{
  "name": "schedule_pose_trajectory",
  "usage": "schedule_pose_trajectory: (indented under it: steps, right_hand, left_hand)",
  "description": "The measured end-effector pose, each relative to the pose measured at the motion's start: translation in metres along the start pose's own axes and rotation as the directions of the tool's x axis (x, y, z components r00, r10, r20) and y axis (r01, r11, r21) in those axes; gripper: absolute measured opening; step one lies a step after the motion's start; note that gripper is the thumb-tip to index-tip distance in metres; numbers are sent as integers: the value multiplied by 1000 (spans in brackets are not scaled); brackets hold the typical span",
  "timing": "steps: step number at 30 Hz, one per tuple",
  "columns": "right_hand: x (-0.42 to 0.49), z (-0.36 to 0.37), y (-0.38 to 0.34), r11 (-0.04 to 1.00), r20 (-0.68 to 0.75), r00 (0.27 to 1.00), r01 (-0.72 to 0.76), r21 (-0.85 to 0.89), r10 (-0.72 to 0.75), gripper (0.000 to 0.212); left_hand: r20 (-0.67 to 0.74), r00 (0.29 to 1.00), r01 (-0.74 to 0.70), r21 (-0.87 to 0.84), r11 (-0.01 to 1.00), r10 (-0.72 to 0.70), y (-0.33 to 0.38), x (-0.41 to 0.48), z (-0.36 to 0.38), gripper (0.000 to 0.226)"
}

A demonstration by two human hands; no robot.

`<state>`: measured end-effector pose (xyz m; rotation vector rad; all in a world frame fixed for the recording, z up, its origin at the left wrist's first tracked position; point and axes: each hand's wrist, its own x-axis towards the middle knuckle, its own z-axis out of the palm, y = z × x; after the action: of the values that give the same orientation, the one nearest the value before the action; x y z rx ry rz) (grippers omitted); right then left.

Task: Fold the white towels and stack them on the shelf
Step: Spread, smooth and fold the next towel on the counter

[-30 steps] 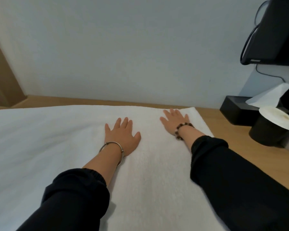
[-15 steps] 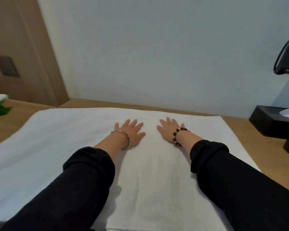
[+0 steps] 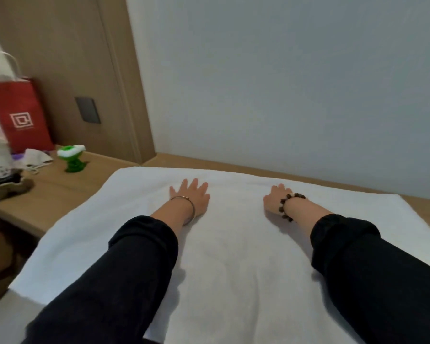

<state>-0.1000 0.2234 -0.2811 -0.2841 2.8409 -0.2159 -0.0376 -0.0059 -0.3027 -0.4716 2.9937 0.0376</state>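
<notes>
Nearest to me, two black sleeves reached out over the white towel (image 3: pixel 233 264), which lay spread flat and broad across the wooden surface (image 3: pixel 67 194), soft creases running through its middle. Its near left corner ran out past the surface's edge.

Farther in, the left hand (image 3: pixel 191 197), a metal bangle (image 3: pixel 188 210) at the wrist, pressed palm-down on the towel with its fingers (image 3: pixel 196 183) released and fanned. The right hand (image 3: pixel 274 202), wearing a bead bracelet (image 3: pixel 287 207), rested palm-down well apart from it, fingers relaxed and holding nothing.

Off to the left, clear of the towel, stood a green toy (image 3: pixel 72 157), with crumpled paper and a red paper bag (image 3: pixel 20 115) beyond it against the wood panelling. A dark wall plate (image 3: pixel 88 110) sat on that panel.

Bare wood lay open between the towel's left edge and the toy. A narrow strip ran along the towel's far edge below the pale wall (image 3: pixel 283 83), and a wedge showed at far right.
</notes>
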Motion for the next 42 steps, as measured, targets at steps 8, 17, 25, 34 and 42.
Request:
schedule_pose_trajectory:
  steps: [8, 17, 25, 34, 42]
  right_hand:
    - [25, 31, -112, 988, -136, 986, -81, 130, 99, 65]
    - [44, 50, -123, 999, -243, 970, -11, -41, 0, 69]
    - [44, 49, -123, 998, -230, 973, -20, -52, 8, 67]
    - [29, 37, -155, 971, -152, 988, -63, -230, 29, 62]
    - [14, 68, -261, 854, -117, 850, 495, -160, -514, 57]
  left_hand:
    - [-47, 982, -184, -2, 983, 184, -4, 48, 3, 52]
    - [-51, 998, 35, 43, 998, -33, -113, 79, -1, 53]
    - [-38, 973, 224, -56, 973, -226, -169, 80, -7, 52]
    - [9, 888, 444, -273, 853, -460, -210, 34, -18, 67]
    - [55, 853, 491, -419, 764, -519, -223, 17, -29, 59]
